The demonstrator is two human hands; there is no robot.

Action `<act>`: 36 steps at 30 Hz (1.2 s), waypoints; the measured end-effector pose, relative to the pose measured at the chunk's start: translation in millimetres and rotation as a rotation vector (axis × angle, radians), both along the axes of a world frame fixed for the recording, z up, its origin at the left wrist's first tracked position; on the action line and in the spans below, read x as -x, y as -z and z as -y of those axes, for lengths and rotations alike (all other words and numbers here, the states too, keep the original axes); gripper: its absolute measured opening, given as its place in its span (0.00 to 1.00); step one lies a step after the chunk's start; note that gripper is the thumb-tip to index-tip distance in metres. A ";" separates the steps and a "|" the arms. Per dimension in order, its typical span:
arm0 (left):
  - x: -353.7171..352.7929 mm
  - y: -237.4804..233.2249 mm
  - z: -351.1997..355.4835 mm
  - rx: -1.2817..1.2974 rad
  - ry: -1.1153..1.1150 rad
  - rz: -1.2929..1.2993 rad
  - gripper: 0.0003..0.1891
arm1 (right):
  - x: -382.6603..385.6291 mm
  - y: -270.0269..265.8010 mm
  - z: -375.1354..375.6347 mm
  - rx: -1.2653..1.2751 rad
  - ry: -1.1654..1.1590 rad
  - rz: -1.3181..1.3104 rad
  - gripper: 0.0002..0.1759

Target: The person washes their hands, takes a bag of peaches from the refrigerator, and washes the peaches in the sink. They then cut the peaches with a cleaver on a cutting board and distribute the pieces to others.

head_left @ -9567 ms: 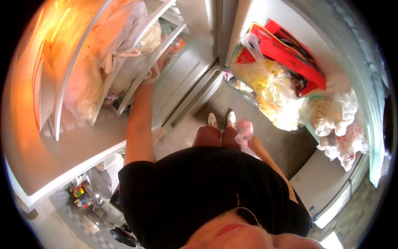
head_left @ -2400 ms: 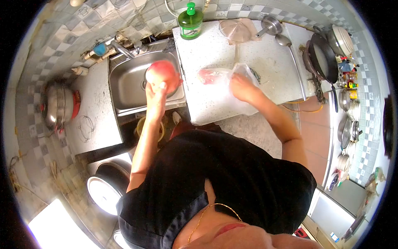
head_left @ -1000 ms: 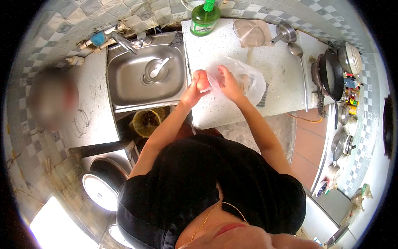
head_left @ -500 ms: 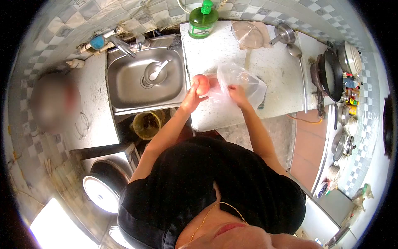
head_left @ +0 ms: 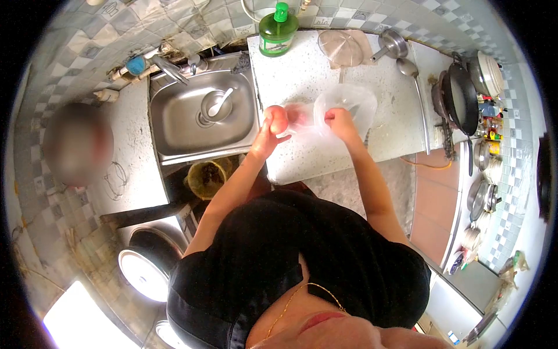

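Observation:
My left hand (head_left: 264, 141) is closed around what look like red tomatoes (head_left: 277, 118), held over the counter's left end near the sink. My right hand (head_left: 343, 124) pinches the edge of a thin, clear plastic bag (head_left: 357, 100), whose mouth spreads open around my fingers. Between the two hands, the bag's left part lies over the counter, and something reddish shows through the film there.
A steel sink (head_left: 168, 136) to the left contains a small metal bowl (head_left: 210, 110) with a white spoon (head_left: 220, 103). Behind the bag stand a green bottle (head_left: 276, 39), a round lid (head_left: 340, 47) and a small pan (head_left: 393, 43). A long ladle (head_left: 415, 87) and a black wok (head_left: 463, 99) are to the right.
My right hand has moved a little right and up, and the bag's mouth has opened wider. My left hand has shifted slightly left with the tomatoes.

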State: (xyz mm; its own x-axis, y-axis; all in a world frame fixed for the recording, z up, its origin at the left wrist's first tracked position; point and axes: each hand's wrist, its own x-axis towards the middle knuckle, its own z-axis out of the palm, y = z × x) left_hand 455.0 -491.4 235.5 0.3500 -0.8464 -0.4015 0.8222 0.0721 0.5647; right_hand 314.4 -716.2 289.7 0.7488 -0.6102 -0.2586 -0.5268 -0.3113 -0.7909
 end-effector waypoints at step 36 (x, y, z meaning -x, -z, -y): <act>-14.9 -16.9 -8.6 0.088 -0.034 -0.042 0.42 | -63.3 -64.8 -43.8 -0.673 -0.406 0.340 0.11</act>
